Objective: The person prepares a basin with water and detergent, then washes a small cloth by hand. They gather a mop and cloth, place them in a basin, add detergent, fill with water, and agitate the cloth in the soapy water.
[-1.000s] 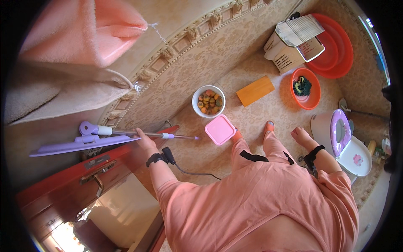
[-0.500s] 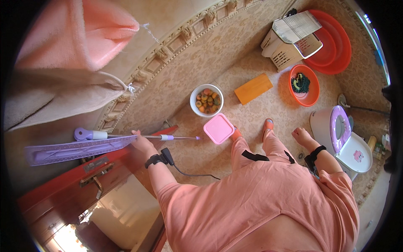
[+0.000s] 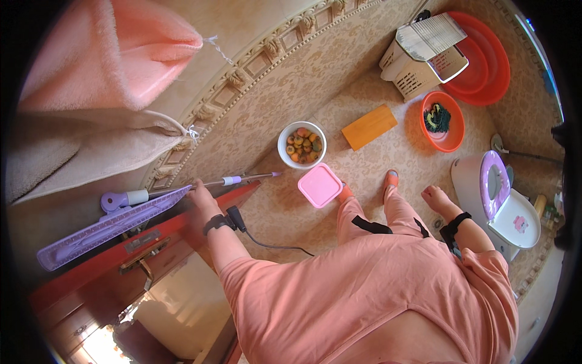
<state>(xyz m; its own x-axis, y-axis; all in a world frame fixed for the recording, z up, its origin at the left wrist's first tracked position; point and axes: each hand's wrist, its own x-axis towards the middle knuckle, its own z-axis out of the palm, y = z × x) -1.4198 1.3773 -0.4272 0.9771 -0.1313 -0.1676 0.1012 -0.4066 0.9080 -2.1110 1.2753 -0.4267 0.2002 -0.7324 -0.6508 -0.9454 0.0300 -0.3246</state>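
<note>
My left hand (image 3: 201,199) is closed around the pole of a purple-and-silver flat mop (image 3: 230,181), beside its wide purple head (image 3: 115,227). The mop lies slantwise over the top of a red-brown door, its head toward the left and its purple tip pointing to the right. A black band with a cable circles my left wrist. My right hand (image 3: 435,197) hangs to the right of my legs with curled fingers, and nothing shows in it. Near my feet are a pink square stool (image 3: 319,185) and a white bucket (image 3: 282,143) of round yellow-red fruit.
The red-brown door (image 3: 91,285) stands at my left. An orange block (image 3: 368,127), a red basin (image 3: 451,142) with dark green stuff, a cream basket (image 3: 418,82) and larger red tubs (image 3: 494,54) line the far side. A toilet (image 3: 467,173) stands right; towels (image 3: 145,60) hang upper left.
The mop has turned: its head has swung toward me and its tip away. My left hand has shifted slightly away with it. My right hand stays curled in place.
</note>
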